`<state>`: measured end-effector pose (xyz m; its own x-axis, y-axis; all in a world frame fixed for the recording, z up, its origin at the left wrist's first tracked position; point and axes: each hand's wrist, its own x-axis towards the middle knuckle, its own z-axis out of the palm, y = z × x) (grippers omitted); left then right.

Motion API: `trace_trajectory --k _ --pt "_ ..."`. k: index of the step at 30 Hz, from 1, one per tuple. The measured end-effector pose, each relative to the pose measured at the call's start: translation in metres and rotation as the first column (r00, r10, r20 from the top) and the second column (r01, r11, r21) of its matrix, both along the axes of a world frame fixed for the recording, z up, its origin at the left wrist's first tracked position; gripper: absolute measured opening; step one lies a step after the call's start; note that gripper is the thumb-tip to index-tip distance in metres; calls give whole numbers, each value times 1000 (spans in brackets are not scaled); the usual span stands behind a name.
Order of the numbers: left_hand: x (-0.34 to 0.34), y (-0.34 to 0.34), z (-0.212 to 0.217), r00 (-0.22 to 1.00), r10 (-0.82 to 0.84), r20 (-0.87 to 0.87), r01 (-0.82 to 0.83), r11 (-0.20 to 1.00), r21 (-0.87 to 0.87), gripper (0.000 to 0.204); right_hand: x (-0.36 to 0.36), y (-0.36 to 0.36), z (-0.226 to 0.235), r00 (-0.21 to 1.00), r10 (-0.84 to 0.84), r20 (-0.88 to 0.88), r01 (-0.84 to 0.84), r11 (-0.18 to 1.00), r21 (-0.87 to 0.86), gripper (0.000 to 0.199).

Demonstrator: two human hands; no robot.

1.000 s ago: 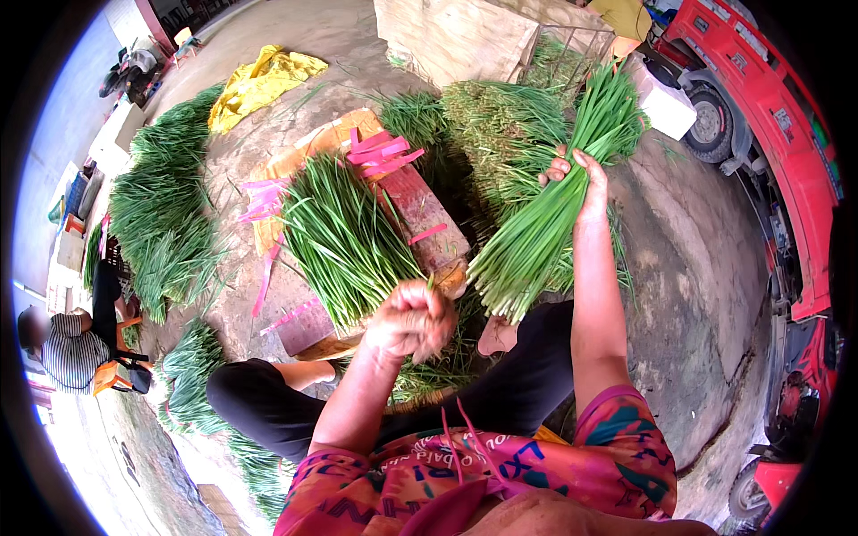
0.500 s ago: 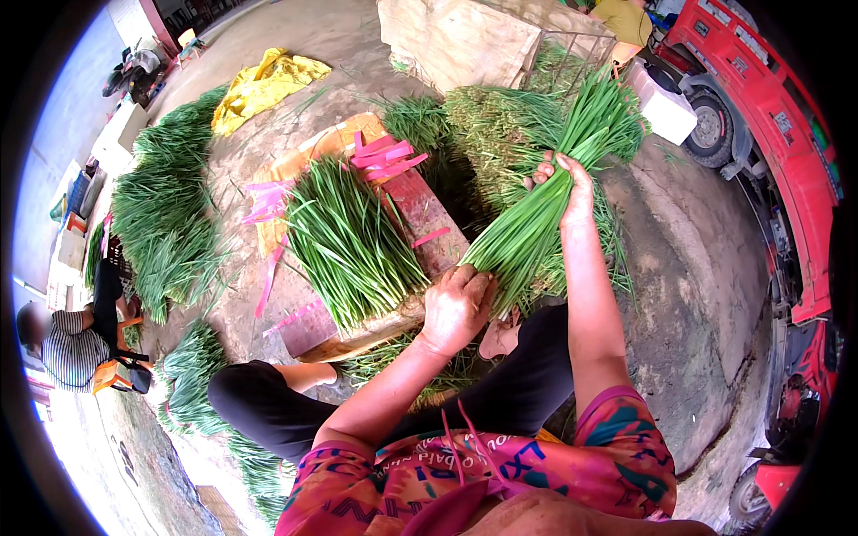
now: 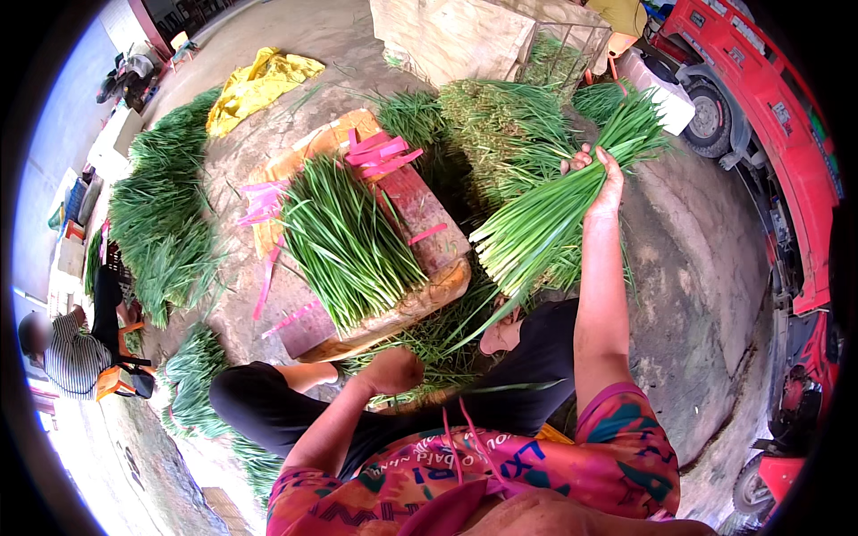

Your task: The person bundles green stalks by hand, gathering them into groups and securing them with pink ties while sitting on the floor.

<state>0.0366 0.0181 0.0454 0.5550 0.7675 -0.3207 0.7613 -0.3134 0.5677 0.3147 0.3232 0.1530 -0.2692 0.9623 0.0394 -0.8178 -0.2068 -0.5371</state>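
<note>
A thick bunch of garlic chives (image 3: 545, 219) is gripped by my right hand (image 3: 601, 179). Its pale stem ends fan out toward the lower left and its leafy tops point to the upper right. My left hand (image 3: 393, 371) is closed in a fist over my lap, just below the front edge of the low wooden stand (image 3: 393, 317). Whether it pinches anything is hidden. A loose green leaf (image 3: 514, 387) is in view over my thigh, apart from the fist. On the stand lies a neat pile of chives (image 3: 349, 241), with pink strips (image 3: 384, 156) beside it.
Untrimmed chives (image 3: 500, 134) are heaped behind the bunch, and long rows of chives (image 3: 165, 205) lie at the left. A yellow sack (image 3: 259, 89) rests on the floor. A person in stripes (image 3: 76, 362) sits at far left; a red truck (image 3: 760, 116) stands right.
My left hand has left the bunch's stem ends and drawn back down and left into a fist. My right hand has shifted slightly right with the bunch, and a loose leaf now shows over my thigh.
</note>
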Motion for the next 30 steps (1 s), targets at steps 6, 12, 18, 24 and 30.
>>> trace_trajectory --k 6,12,18,24,30 --pt "5 -23 -30 807 204 555 -254 967 14 11 -13 2 2 1000 -29 6 29 997 -73 22" --pt "-24 11 100 9 674 738 -364 690 -626 7 29 28 -17 985 -164 54 163 986 30 17" --pt "-68 73 164 -313 194 930 -490 806 -333 8 23 3 1 987 -106 121 96 992 86 14" --pt "-27 104 212 -202 -47 978 -551 831 -74 12 -68 -67 17 839 289 461 -305 951 -42 34" --pt "28 76 169 -108 91 990 -452 883 -130 9 -110 -92 6 774 625 -98 -630 776 -25 20"
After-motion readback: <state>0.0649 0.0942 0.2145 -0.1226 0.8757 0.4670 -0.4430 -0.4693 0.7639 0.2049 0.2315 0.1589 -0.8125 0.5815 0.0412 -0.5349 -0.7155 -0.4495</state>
